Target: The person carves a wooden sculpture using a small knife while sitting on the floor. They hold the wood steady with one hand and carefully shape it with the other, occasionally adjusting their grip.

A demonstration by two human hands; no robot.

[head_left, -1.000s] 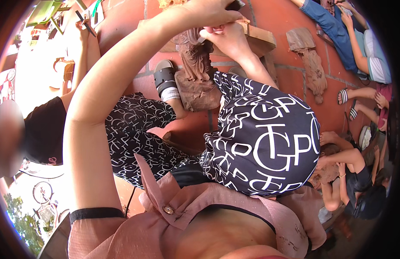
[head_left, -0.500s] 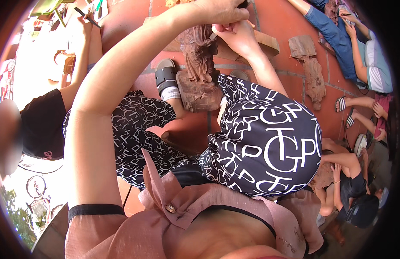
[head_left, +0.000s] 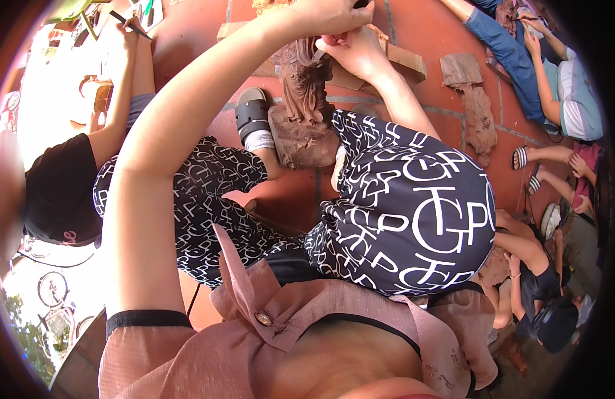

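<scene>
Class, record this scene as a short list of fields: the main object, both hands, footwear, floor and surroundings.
Carved figure: brown, on a rough base
Left hand: near the top edge, with a dark object partly out of view
Right hand: near the figure's upper end; grip unclear
Sandal: dark, left of the base
Floor: reddish tiles
Second carving: on the floor, at right

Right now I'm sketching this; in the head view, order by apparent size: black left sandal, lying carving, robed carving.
Largest to smallest:
robed carving
lying carving
black left sandal
</scene>
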